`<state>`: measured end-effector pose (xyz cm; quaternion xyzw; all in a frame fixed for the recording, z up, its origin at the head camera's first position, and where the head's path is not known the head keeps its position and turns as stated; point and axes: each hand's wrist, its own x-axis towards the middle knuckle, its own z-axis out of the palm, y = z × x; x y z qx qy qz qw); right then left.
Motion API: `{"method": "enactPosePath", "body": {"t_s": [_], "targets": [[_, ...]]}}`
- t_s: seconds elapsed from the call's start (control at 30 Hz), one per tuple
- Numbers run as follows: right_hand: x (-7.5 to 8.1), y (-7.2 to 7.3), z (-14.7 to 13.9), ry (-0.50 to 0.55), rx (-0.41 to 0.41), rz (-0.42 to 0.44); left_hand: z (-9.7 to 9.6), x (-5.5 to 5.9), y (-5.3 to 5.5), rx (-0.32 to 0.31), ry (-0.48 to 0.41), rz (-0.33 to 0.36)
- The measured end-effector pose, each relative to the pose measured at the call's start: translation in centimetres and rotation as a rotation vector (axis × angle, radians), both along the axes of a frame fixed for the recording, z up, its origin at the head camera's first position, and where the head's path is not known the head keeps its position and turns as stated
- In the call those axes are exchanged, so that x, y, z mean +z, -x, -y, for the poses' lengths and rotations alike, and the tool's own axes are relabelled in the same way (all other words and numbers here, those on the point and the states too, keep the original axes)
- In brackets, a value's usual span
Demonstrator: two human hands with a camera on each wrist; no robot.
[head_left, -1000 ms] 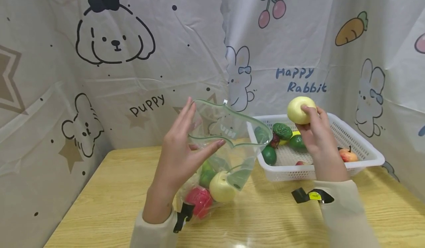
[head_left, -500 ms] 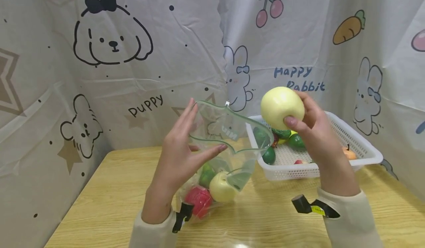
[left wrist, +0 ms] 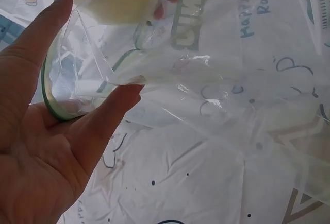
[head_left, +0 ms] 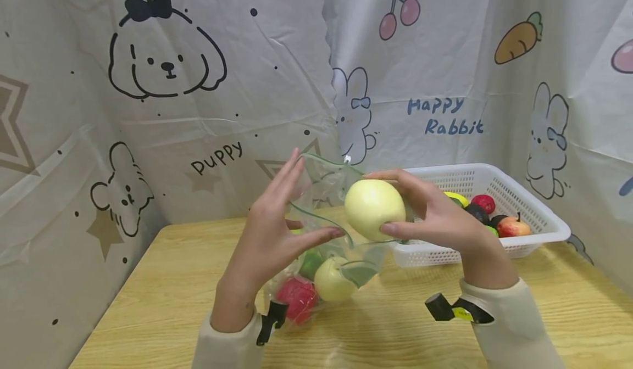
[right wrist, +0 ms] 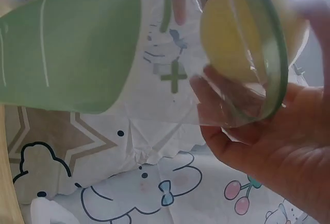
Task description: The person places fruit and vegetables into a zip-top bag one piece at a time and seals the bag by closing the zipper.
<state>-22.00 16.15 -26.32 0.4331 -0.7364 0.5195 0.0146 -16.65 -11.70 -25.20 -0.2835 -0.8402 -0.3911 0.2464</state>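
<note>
My left hand (head_left: 274,237) holds a clear zip bag (head_left: 316,221) by its green-edged mouth, thumb and fingers spread so the mouth gapes. My right hand (head_left: 435,210) grips a round pale yellow fruit (head_left: 374,208), like a pale apple or Asian pear, at the bag's mouth. Through the plastic in the right wrist view, this fruit (right wrist: 227,33) shows just inside the green rim (right wrist: 278,54). In the bag's lower part lie a red fruit (head_left: 296,298), another pale yellow fruit (head_left: 333,281) and something green (head_left: 310,263).
A white perforated basket (head_left: 539,237) stands at the back right on the wooden table (head_left: 395,319). In it are a red-orange apple (head_left: 513,227), a small red fruit (head_left: 483,203) and several darker pieces. A printed curtain (head_left: 277,94) encloses the table's back and sides.
My right hand has carried the pale yellow fruit leftward and down from above the basket to the bag's mouth. The left hand has stayed nearly in place, holding the bag.
</note>
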Motion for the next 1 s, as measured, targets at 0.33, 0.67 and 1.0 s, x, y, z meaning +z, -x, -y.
{"method": "enactPosePath", "body": {"t_s": [0.33, 0.67, 1.0], "targets": [[-0.2, -1.1, 2.5, -0.047, -0.245, -0.166, -0.3, 0.0, -0.1, -0.001, -0.049, -0.024], [-0.2, -1.7, 3.8, -0.042, -0.297, -0.243, -0.3, 0.0, -0.1, 0.000, -0.096, -0.029], [-0.5, -2.0, 4.7, 0.018, -0.455, -0.320, 0.1, 0.2, -0.3, 0.027, -0.127, -0.010]]}}
